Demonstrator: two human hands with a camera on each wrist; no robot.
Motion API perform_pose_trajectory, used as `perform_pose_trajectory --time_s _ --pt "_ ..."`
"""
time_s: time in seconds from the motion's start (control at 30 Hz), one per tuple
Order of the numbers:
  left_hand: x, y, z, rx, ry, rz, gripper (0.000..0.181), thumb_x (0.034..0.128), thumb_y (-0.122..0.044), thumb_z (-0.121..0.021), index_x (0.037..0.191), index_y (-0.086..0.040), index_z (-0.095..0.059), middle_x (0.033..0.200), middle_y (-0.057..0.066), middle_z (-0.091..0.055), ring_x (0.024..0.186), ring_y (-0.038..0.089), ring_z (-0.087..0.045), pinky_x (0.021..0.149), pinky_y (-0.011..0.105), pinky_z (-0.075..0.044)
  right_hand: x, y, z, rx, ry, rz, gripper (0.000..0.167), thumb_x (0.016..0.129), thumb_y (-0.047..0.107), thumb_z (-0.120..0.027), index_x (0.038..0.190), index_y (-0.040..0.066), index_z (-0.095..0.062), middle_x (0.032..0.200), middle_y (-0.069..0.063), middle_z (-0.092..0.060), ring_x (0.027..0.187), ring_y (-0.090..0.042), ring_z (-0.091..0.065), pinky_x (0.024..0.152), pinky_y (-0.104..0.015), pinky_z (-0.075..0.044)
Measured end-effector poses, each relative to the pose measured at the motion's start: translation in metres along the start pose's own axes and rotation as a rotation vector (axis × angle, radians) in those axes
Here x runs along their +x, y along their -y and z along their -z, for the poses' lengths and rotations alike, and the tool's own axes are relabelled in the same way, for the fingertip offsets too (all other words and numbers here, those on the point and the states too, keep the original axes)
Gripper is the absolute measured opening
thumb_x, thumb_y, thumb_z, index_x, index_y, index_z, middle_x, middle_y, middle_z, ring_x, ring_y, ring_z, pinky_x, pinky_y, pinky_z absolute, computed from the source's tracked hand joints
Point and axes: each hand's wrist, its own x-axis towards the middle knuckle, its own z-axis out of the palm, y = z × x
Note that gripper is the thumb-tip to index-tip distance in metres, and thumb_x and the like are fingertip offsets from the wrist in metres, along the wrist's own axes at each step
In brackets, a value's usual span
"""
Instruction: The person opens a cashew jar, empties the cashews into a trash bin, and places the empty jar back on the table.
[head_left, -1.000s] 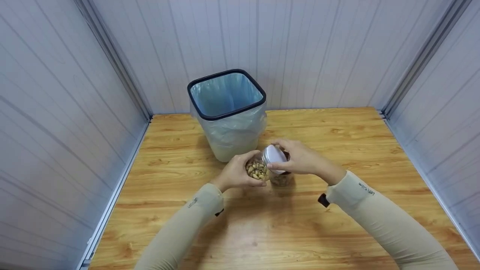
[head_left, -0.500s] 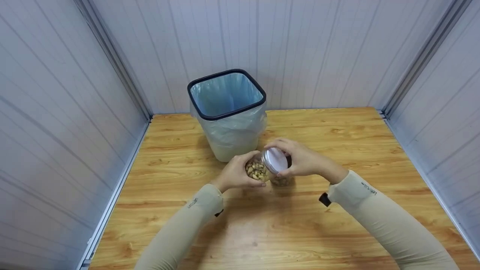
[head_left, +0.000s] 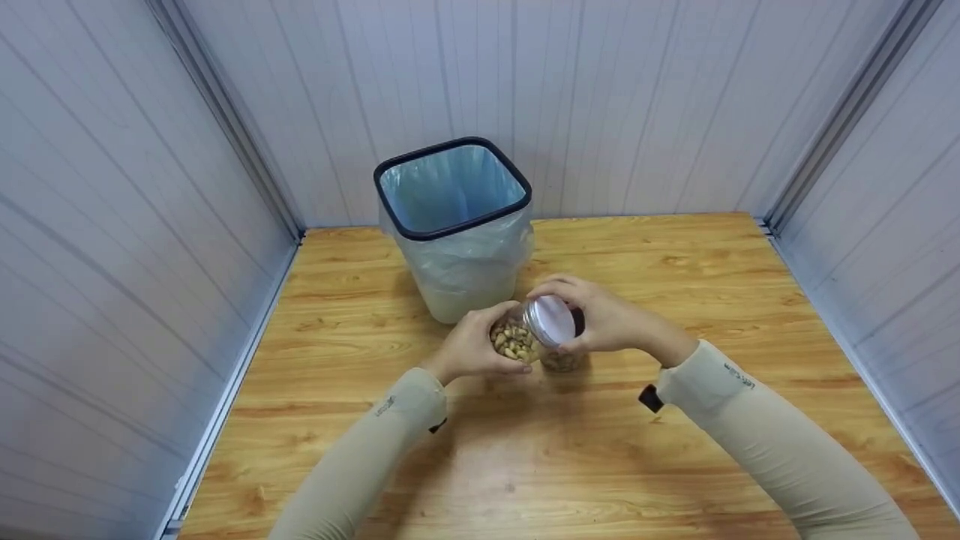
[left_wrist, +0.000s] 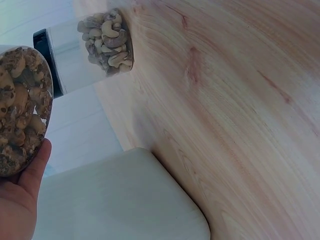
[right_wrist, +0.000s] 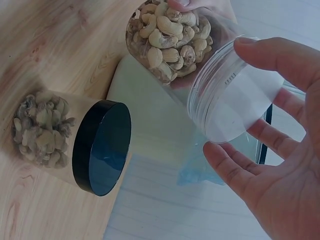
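Observation:
My left hand [head_left: 474, 345] grips a clear jar of cashews [head_left: 514, 341] held tilted above the table. Its underside, full of nuts, faces the left wrist view, where my thumb or a finger lies along the edge. The white lid [head_left: 553, 321] on the jar's mouth points right, toward my right hand [head_left: 606, 316]. In the right wrist view, my right thumb and fingers [right_wrist: 227, 165] span the lid's rim from opposite sides. Just beyond stands a second clear jar of cashews [right_wrist: 42, 130] with a black lid [right_wrist: 102, 147], mostly hidden behind the first in the head view.
A bin [head_left: 472, 277] with a dark rim and a plastic liner stands behind my hands, near the back wall [head_left: 637, 97]. White panels close the sides of the wooden table [head_left: 675, 442].
Over the first half second my right hand shifted its fingers round the lid, and the lid's top came further into sight. Since then both hands are almost still.

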Motion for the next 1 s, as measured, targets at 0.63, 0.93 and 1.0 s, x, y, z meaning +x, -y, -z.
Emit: perform_pose_trajectory --time_s 0.63,0.93,1.0 --pt "-0.004 0.006 0.004 0.012 -0.036 0.017 0.096 0.0682 -0.030 -0.104 0.149 -0.004 -0.061 0.140 0.013 -0.073 0.125 0.027 -0.071 0.113 0.044 -0.056 -0.010 -0.006 0.013 0.056 -0.049 -0.065 0.084 0.076 -0.003 -0.091 0.151 0.015 -0.059 0.155 -0.017 -0.056 0.134 -0.039 -0.058 0.101 -0.058 -0.060" --pt "-0.005 0.007 0.006 0.016 -0.037 0.023 0.095 0.0685 -0.029 -0.104 0.149 -0.004 -0.061 0.137 0.013 -0.074 0.122 0.027 -0.071 0.111 0.045 -0.056 -0.015 -0.015 0.018 0.040 -0.076 -0.081 0.083 0.074 -0.005 -0.091 0.149 0.011 -0.060 0.152 -0.019 -0.059 0.132 -0.043 -0.060 0.104 -0.063 -0.058" --pt "-0.006 0.008 0.007 0.016 -0.038 0.029 0.095 0.0686 -0.030 -0.104 0.149 -0.005 -0.061 0.137 0.013 -0.074 0.123 0.027 -0.070 0.112 0.046 -0.056 -0.015 -0.016 0.020 0.039 -0.077 -0.091 0.082 0.075 -0.005 -0.091 0.149 0.011 -0.060 0.152 -0.019 -0.058 0.133 -0.044 -0.059 0.104 -0.063 -0.058"
